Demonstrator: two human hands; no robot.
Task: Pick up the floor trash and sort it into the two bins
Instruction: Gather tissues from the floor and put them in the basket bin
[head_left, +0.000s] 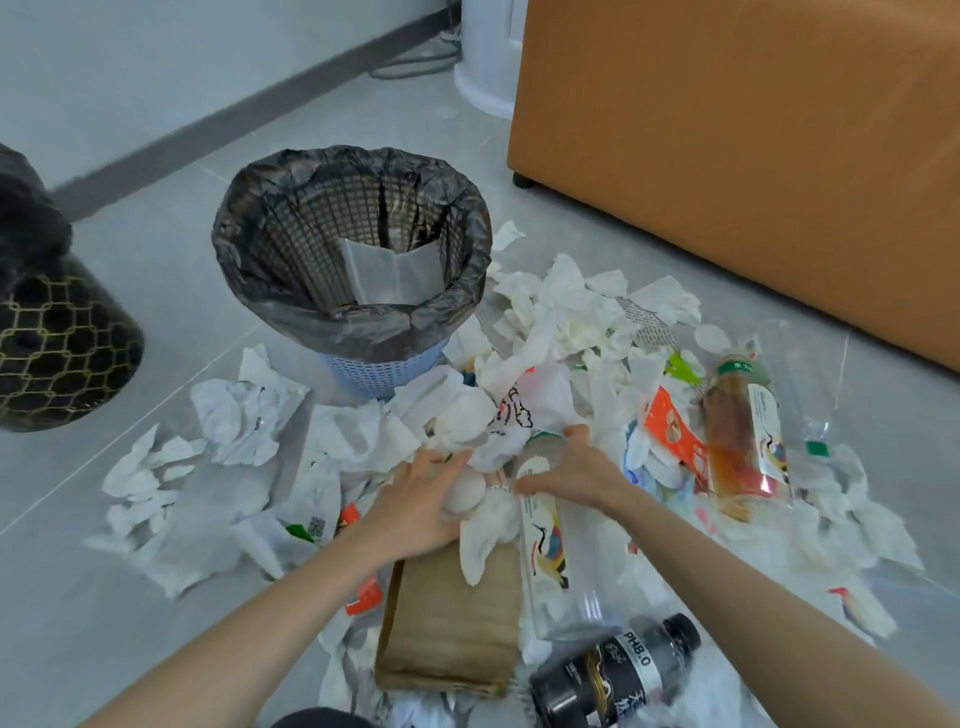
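Two hands work the pile: my left hand cups a tissue wad, my right hand pinches tissue; I should lift together toward the bin at eleven o'clock.

— Floor? Bins?
— Smooth grey tile, faint sheen. Blue plastic lattice bin w/ thin, glossy, wrinkled black bag liner. Dark bin, matt, gold line pattern.
— Trash?
— Mostly crumpled white tissue, soft, matt. Creased brown paper bag. Clear glossy plastic bottles: amber one, black-label one. Shiny clear film.
— Furniture?
— Tan panel, smooth, matt, leather-like.
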